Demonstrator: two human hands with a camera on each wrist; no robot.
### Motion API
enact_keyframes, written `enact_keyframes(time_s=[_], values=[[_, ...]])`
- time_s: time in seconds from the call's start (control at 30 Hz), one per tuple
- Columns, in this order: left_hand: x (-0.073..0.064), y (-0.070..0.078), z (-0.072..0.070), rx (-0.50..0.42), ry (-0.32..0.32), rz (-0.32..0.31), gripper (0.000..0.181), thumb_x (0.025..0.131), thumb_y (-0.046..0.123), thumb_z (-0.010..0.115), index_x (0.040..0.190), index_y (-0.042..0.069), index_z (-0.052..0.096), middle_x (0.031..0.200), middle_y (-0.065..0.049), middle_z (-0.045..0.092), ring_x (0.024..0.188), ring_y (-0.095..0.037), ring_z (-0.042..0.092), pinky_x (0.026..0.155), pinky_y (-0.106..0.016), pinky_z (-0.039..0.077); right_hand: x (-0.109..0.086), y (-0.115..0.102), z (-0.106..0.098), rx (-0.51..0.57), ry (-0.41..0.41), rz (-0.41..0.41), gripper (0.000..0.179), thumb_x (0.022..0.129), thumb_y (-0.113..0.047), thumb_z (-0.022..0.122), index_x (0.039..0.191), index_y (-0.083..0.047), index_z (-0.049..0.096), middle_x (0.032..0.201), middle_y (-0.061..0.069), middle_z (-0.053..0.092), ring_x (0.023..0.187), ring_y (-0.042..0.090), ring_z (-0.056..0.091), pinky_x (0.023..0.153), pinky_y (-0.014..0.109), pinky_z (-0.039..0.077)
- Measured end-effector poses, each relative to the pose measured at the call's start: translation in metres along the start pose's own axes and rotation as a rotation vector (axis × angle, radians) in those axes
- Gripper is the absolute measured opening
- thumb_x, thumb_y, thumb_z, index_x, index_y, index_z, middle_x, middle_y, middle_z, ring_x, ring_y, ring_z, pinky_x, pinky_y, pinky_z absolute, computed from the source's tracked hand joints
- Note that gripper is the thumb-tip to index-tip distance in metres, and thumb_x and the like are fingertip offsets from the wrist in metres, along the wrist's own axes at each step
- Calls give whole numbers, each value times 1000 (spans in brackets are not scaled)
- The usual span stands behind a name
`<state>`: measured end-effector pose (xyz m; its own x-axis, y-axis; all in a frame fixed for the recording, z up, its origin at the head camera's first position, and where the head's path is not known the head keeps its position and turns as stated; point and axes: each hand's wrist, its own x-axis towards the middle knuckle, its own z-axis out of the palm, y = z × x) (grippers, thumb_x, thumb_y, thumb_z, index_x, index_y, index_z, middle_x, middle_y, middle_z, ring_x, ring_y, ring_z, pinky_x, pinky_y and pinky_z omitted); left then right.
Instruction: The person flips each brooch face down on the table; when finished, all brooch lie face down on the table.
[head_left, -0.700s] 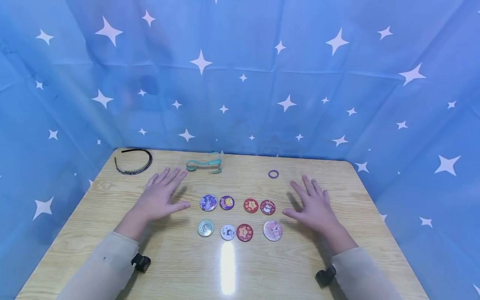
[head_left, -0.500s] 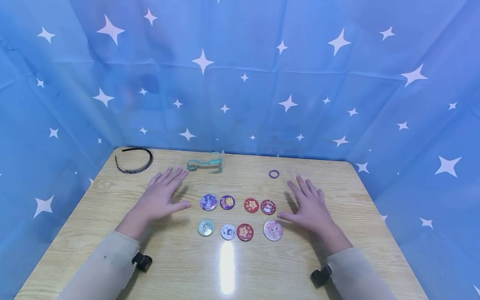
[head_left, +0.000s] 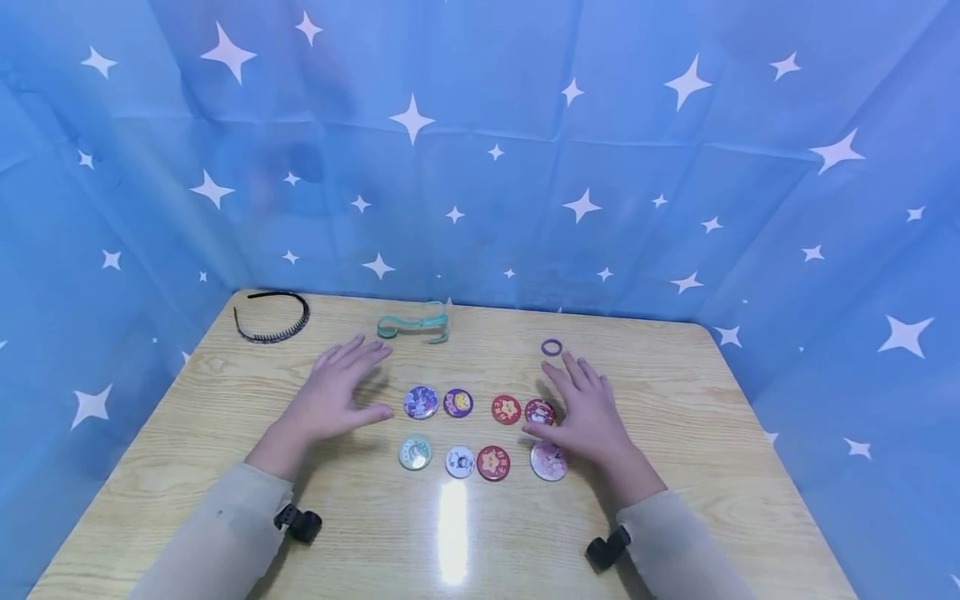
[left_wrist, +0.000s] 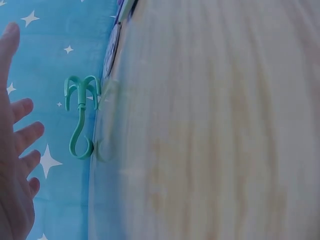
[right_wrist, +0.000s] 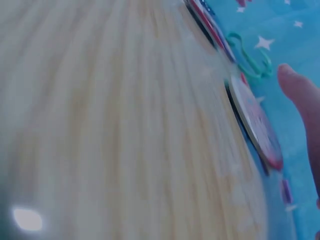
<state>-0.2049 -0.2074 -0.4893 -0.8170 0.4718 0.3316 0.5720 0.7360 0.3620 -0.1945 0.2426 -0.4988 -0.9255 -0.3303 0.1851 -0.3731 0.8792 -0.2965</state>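
Observation:
Two rows of round badges lie in the middle of the table. My right hand (head_left: 585, 412), fingers spread, hovers at their right end, overlapping a red badge (head_left: 537, 409) and close by a pink badge (head_left: 549, 462). The pink badge (right_wrist: 257, 122) shows near my thumb in the right wrist view. To the left of the rows, my left hand (head_left: 333, 396) holds nothing, its thumb pointing toward a purple-blue badge (head_left: 421, 402). A mint badge (head_left: 415, 452), a white badge (head_left: 460, 462) and a red star badge (head_left: 493, 462) make up the rest of the front row.
Behind the badges lies a teal pronged hook (head_left: 416, 323), seen too as a green hook (left_wrist: 81, 107) in the left wrist view. A toothed black headband (head_left: 273, 318) is at the back left. A purple ring (head_left: 551, 347) lies just beyond my right fingertips. Blue starry cloth (head_left: 480, 208) borders the table.
My right hand has moved left, from beside the badges to over their right end. My left hand has shifted slightly right. The badges lie as before.

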Motion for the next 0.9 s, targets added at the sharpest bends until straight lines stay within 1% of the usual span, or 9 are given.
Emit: enact_keyframes(time_s=[0.17,0.3,0.47,0.57,0.7,0.9], values=[[-2,3,6,-8,-6,-37,94,85,57,83,160,12,47,165,-15,44,156,-46,29,119,-73,19,6,-13,11,1,9,-37,106,81,-81,72,163,-19,45,174,16,24,157,47,22,118,77,16],[-3,5,9,-5,-7,-58,92,87,59,81,159,11,49,164,-15,45,155,-45,30,119,-74,20,12,-25,18,7,20,-69,98,85,-78,70,159,-17,50,172,16,30,157,44,26,120,73,17],[0,8,14,-25,7,-59,87,87,60,80,154,10,55,158,-16,53,151,-46,37,117,-74,24,18,-42,24,33,2,-72,93,86,-74,71,157,-16,53,171,13,35,157,41,27,123,69,16],[1,9,19,-46,13,-56,82,88,57,82,150,9,59,153,-15,58,149,-46,42,117,-74,27,21,-52,28,38,-14,-76,91,87,-73,71,156,-17,55,170,12,38,157,41,27,123,69,16],[0,11,23,-74,8,-66,80,87,55,82,148,8,61,151,-14,60,148,-44,44,118,-71,27,26,-63,33,35,-22,-102,85,87,-71,70,153,-18,58,168,11,41,156,41,30,123,69,16],[0,13,27,-99,-9,-68,73,88,50,84,144,6,64,148,-16,62,145,-44,47,119,-68,28,33,-79,40,32,-21,-153,76,89,-69,67,146,-18,65,163,10,49,154,40,35,122,69,20]])
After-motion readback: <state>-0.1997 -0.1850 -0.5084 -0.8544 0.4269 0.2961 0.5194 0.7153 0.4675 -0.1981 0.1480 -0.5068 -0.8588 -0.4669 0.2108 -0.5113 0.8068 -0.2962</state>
